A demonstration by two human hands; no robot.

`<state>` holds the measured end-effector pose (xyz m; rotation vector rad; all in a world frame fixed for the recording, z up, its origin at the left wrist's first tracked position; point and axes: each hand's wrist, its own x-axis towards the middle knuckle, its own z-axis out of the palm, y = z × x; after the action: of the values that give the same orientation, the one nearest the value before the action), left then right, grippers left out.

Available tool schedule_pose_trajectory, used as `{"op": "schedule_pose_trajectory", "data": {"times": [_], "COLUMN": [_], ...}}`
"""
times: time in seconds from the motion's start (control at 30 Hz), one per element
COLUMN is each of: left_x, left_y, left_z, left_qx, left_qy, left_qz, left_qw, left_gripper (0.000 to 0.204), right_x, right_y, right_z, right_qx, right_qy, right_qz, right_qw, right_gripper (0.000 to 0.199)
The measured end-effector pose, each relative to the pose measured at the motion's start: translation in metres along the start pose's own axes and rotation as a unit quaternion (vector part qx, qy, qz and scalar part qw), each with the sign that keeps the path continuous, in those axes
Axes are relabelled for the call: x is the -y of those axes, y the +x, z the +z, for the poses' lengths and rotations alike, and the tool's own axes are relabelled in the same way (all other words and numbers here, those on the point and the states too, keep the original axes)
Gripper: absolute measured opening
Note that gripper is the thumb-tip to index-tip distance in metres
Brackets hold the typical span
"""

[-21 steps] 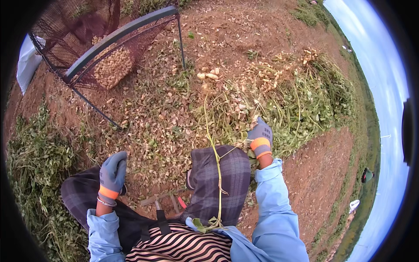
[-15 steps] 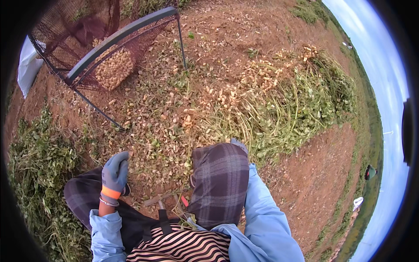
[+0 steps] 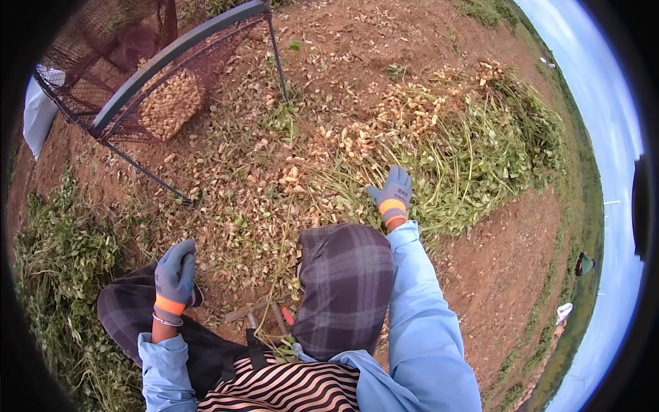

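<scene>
My right hand (image 3: 393,189), in a grey glove with an orange cuff band, reaches past my right knee to the near edge of a heap of pulled peanut plants (image 3: 480,158). Its fingers are stretched and slightly spread over the green stems, and nothing shows in its grasp. Whether it touches the stems I cannot tell. Clusters of pale peanuts (image 3: 419,110) lie along the far left side of the heap. My left hand (image 3: 175,275), gloved alike, is beside my left knee, its fingers loosely bent and pointing forward, with no object visible in it.
Far left stands a dark net on a metal frame (image 3: 178,62), with a pile of peanuts (image 3: 171,103) seen through its mesh. A white sack (image 3: 40,113) is beyond it. Leafy plants (image 3: 65,268) lie at my left. Dry leaves litter the red soil.
My right hand has come out from behind my right knee and moved forward to the plant heap. The left hand has stayed nearly in place. The view has shifted slightly.
</scene>
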<state>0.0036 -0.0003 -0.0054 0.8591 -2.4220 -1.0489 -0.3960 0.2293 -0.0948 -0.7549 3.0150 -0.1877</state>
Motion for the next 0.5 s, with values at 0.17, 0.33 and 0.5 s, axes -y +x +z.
{"op": "schedule_pose_trajectory", "data": {"times": [0.17, 0.33, 0.5], "left_x": [-0.003, 0.007, 0.004], "left_y": [0.01, 0.01, 0.013], "left_z": [0.006, 0.011, 0.013], "left_qx": [0.004, 0.002, 0.008], "left_qy": [0.01, 0.038, 0.044], "left_qz": [0.017, 0.015, 0.017], "left_qw": [1.0, 0.999, 0.999], "left_gripper": [0.017, 0.017, 0.017], "right_x": [-0.031, -0.026, -0.039], "right_y": [0.044, 0.072, 0.074], "right_z": [0.038, 0.047, 0.06], "right_qx": [0.049, 0.227, 0.25], "right_qy": [-0.132, -0.146, -0.104], "right_qz": [0.06, 0.16, 0.173], "right_qw": [0.988, 0.95, 0.947], "right_gripper": [0.087, 0.085, 0.059]}}
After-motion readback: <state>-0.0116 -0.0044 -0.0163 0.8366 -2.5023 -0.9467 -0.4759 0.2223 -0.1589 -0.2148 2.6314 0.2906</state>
